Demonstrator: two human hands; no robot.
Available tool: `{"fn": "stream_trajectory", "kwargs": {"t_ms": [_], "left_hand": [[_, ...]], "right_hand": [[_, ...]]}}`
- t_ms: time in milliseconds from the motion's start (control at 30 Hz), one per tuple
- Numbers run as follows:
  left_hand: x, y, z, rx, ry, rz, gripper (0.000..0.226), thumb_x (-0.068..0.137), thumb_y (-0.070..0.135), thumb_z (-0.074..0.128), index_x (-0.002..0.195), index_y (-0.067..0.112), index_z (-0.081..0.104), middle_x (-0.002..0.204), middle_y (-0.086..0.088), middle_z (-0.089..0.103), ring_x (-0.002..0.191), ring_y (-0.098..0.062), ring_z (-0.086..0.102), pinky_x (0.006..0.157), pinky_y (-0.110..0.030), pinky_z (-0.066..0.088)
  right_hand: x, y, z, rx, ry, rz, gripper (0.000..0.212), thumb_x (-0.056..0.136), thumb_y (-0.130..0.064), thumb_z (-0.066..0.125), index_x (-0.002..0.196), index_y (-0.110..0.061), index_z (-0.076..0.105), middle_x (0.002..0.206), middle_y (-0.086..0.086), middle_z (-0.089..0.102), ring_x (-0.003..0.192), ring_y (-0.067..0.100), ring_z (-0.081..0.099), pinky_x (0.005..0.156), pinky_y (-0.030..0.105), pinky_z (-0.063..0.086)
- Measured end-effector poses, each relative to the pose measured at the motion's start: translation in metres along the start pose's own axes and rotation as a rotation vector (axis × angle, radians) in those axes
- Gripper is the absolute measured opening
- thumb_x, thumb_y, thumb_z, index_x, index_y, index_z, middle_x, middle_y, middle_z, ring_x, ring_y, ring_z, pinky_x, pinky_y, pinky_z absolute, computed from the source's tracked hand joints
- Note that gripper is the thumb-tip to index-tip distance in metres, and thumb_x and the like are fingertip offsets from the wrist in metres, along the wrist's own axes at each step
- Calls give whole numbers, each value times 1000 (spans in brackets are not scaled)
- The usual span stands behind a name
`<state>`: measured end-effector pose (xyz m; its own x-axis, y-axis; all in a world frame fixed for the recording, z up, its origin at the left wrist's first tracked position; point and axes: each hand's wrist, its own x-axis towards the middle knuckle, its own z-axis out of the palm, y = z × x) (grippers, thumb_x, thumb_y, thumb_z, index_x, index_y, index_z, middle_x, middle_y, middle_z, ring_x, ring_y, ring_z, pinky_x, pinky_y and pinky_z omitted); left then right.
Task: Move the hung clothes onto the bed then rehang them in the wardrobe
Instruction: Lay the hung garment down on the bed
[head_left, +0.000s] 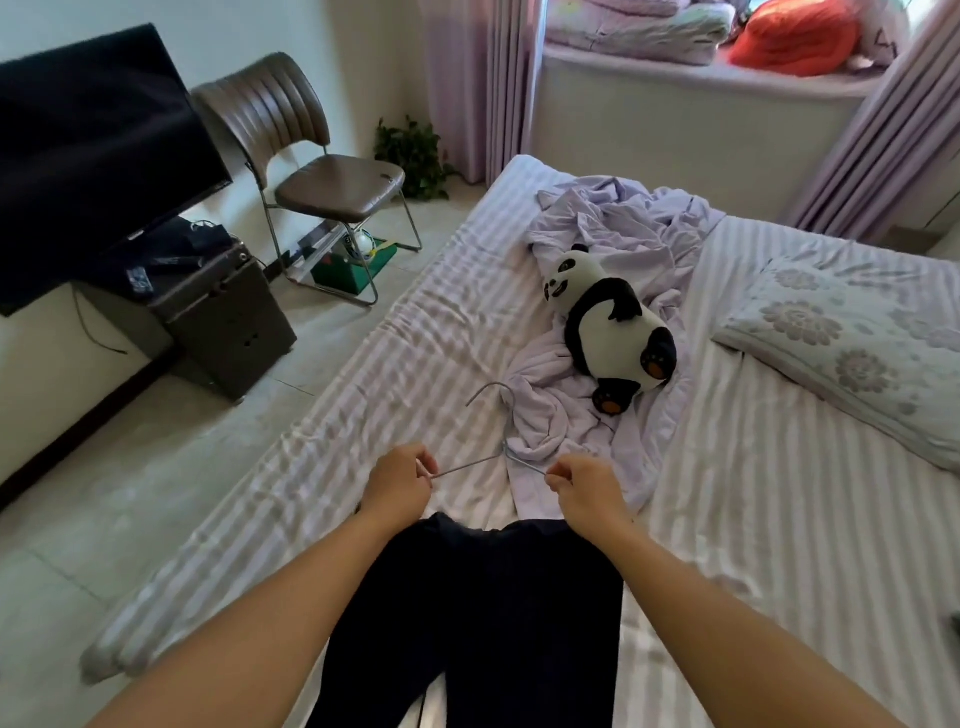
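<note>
The wire hanger (488, 441) lies flat on the striped bed (753, 519), shoulders running nine to three o'clock, hook pointing to twelve. The left hand (397, 480) pinches its left tip, the right hand (584, 486) its right tip, equally near. The dark trousers (478, 613) lie at six o'clock, waistband just short of the hanger, legs trailing toward the person; both arms reach forward
</note>
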<state>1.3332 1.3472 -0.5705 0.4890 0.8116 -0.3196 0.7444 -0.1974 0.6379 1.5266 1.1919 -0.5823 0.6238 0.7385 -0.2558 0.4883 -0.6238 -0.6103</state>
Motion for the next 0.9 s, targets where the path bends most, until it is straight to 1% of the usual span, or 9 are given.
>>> {"fn": "stream_trajectory", "kwargs": {"t_ms": [67, 167, 233, 367, 567, 700, 767, 833, 900], "left_hand": [[27, -9, 17, -3, -21, -2, 28, 88, -2, 56, 77, 24, 60, 80, 4, 62, 79, -14, 61, 63, -22, 44], [60, -23, 44, 2, -89, -3, 29, 90, -1, 52, 86, 26, 64, 92, 4, 64, 90, -15, 63, 75, -25, 49], [76, -33, 62, 18, -156, 15, 27, 90, 4, 56, 105, 25, 64, 112, 6, 62, 106, -14, 60, 85, -24, 45], [106, -57, 92, 133, -267, 50, 58, 86, 7, 62, 139, 27, 48, 137, 3, 52, 125, -19, 51, 98, -29, 44], [147, -96, 125, 294, -322, 57, 72, 81, 14, 69, 145, 29, 40, 138, 5, 51, 127, -24, 47, 105, -37, 43], [167, -109, 148, 393, -433, 103, 90, 77, 13, 70, 152, 24, 23, 149, 3, 29, 132, -26, 38, 109, -38, 39], [172, -117, 159, 387, -473, 99, 93, 78, 5, 66, 154, 24, 16, 157, 1, 13, 143, -25, 25, 112, -35, 33], [175, -123, 168, 383, -485, 87, 93, 79, -3, 62, 154, 23, 14, 161, 1, 0, 150, -24, 9, 114, -33, 28], [175, -121, 172, 384, -485, 66, 90, 79, -6, 57, 154, 19, 12, 163, -2, -5, 151, -24, -6, 119, -34, 15]], "right_hand": [[25, 9, 15, -26, 30, 43, 14, 96, -16, 60, 83, -20, 66, 86, -2, 64, 82, 17, 60, 72, 28, 47], [59, 24, 35, -103, 70, 83, 14, 96, -18, 58, 87, -18, 70, 87, 0, 64, 87, 20, 59, 74, 34, 51], [81, 34, 46, -118, 81, 105, 15, 96, -17, 58, 87, -15, 70, 84, -2, 61, 89, 21, 58, 74, 34, 50], [122, 59, 76, -98, 52, 157, 13, 96, -13, 58, 88, -12, 68, 86, 0, 63, 84, 22, 61, 73, 33, 49], [172, 92, 108, -59, 54, 202, 13, 95, -13, 61, 86, -11, 69, 83, 1, 65, 80, 19, 60, 75, 33, 50], [192, 113, 127, -2, -12, 224, 16, 92, -9, 60, 81, -18, 67, 85, 1, 66, 81, 20, 61, 70, 27, 46], [188, 117, 136, 87, -85, 223, 21, 92, -11, 62, 110, -19, 69, 108, 1, 67, 98, 20, 62, 80, 23, 44], [178, 121, 143, 111, -184, 202, 51, 91, -20, 67, 139, -16, 52, 134, 0, 55, 124, 19, 51, 95, 20, 37], [166, 128, 149, 26, -282, 167, 79, 88, -36, 69, 154, -21, 28, 155, -6, 34, 142, 17, 32, 110, 26, 32]]}}
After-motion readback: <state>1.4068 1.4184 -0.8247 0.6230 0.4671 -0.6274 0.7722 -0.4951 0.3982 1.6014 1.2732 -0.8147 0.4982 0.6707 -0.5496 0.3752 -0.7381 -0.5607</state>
